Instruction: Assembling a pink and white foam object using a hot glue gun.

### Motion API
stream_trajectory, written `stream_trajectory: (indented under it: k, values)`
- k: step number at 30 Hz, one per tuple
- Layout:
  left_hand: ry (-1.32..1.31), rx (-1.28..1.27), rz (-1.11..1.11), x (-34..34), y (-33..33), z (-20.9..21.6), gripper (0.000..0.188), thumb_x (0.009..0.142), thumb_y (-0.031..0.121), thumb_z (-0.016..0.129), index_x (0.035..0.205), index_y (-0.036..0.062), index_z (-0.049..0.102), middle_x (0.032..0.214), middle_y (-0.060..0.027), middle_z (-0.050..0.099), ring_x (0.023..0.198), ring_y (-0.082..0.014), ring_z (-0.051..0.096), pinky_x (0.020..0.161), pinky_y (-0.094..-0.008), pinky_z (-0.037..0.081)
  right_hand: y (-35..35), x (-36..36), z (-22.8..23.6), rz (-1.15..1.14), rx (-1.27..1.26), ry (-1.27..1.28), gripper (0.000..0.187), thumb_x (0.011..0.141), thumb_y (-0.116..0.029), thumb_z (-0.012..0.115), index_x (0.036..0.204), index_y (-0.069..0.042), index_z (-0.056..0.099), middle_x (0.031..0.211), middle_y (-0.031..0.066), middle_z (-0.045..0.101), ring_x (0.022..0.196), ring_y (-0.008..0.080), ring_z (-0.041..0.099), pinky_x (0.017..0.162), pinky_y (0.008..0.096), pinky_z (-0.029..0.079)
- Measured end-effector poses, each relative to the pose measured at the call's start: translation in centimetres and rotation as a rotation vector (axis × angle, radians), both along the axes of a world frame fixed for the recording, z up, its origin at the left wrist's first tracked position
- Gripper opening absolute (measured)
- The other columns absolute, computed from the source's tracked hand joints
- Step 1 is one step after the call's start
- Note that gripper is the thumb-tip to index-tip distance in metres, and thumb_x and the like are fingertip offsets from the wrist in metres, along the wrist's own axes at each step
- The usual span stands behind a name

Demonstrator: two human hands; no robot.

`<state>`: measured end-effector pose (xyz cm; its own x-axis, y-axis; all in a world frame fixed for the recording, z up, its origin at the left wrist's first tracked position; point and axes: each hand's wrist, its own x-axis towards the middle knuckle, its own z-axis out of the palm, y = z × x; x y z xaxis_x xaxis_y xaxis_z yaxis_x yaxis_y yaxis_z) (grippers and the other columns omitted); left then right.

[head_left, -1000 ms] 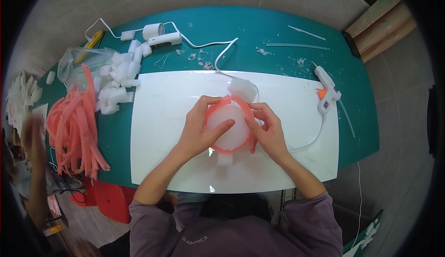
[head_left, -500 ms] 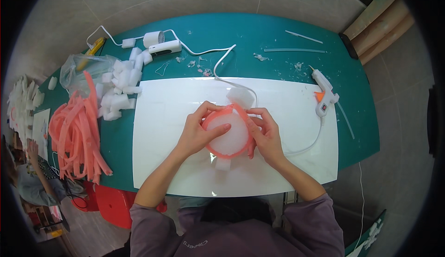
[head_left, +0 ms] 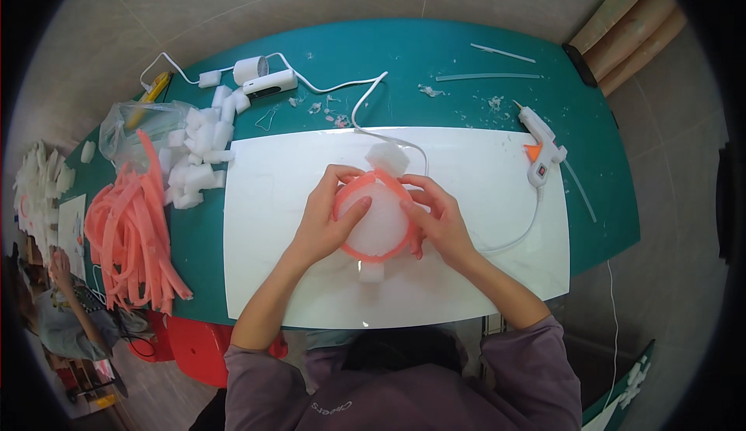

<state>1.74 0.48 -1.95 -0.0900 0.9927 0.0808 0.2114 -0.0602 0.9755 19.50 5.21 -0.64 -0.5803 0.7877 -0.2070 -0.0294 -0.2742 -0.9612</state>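
Observation:
Between my hands is a round white foam disc [head_left: 376, 221] with a pink foam strip [head_left: 375, 258] wrapped around its rim. My left hand [head_left: 330, 212] grips its left side, thumb lying over the white face and fingers behind the upper edge. At the right side my right hand [head_left: 437, 217] pinches the pink rim, thumb in front and fingers curled beside it. A white foam piece [head_left: 387, 159] sticks out past the top of the disc, and a small white foam block [head_left: 371, 272] shows just below it. Whether these two are attached I cannot tell.
A white board [head_left: 272, 275] lies on the green table [head_left: 435, 42]. To the left are pink foam strips [head_left: 128, 233], white foam blocks [head_left: 203, 132] and a clear plastic bag [head_left: 144, 132]. A glue gun [head_left: 538, 147] rests at the right. Another person's hand [head_left: 61, 264] is at far left.
The disc and both hands have shifted slightly left, and the disc has tilted a little. The white foam piece above it shows further out. My grip stays on both sides.

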Motion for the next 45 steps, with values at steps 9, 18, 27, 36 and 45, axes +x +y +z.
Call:
stream_trajectory:
  k: [9,18,27,36,45]
  values:
    - [0.280,0.170,-0.114,-0.2,0.4,-0.2,0.032,0.076,0.010,0.052,0.108,0.0112,0.051,0.075,-0.0079,0.040,0.069,-0.0184,0.044,0.063,-0.0276,0.037,1.3,0.4,-0.9,0.030,0.014,-0.060,0.029,0.082,-0.011,0.045,0.110,-0.007,0.048,0.086,0.0034,0.053,0.042,0.0066,0.047,0.032,0.0178,0.037]
    - [0.046,0.058,0.045,0.6,0.3,-1.0,0.034,0.076,0.016,0.057,0.101,0.0001,0.041,0.089,-0.0127,0.052,0.079,-0.0226,0.056,0.065,-0.0285,0.045,1.1,0.7,-0.6,-0.068,-0.079,-0.143,0.024,0.081,-0.013,0.047,0.103,-0.002,0.049,0.087,0.0066,0.055,0.041,0.0091,0.047,0.033,0.0202,0.036]
    - [0.043,0.152,0.109,0.4,0.6,-1.0,0.030,0.076,0.014,0.058,0.099,-0.0017,0.045,0.096,-0.0142,0.054,0.082,-0.0199,0.056,0.068,-0.0280,0.046,2.9,5.6,-1.1,-0.401,0.487,-0.534,0.014,0.076,-0.013,0.056,0.079,0.000,0.059,0.067,0.0056,0.059,0.048,0.0079,0.051,0.042,0.0224,0.038]
    - [-0.046,0.226,0.280,0.2,0.5,0.0,0.028,0.078,0.013,0.055,0.100,-0.0026,0.044,0.100,-0.0142,0.053,0.085,-0.0183,0.055,0.071,-0.0268,0.046,9.0,16.6,-3.0,-0.902,0.704,-1.170,0.040,0.068,-0.035,0.063,0.069,0.004,0.057,0.067,0.0164,0.058,0.062,0.0271,0.057,0.060,0.0356,0.044]
    - [-0.210,0.320,0.101,-0.4,-0.3,0.9,0.027,0.077,0.008,0.057,0.097,-0.0026,0.043,0.096,-0.0134,0.056,0.084,-0.0170,0.057,0.070,-0.0258,0.047,12.5,15.4,-1.7,-0.556,0.422,-1.265,0.038,0.064,-0.033,0.065,0.072,0.003,0.057,0.068,0.0139,0.058,0.059,0.0207,0.058,0.052,0.0290,0.045]
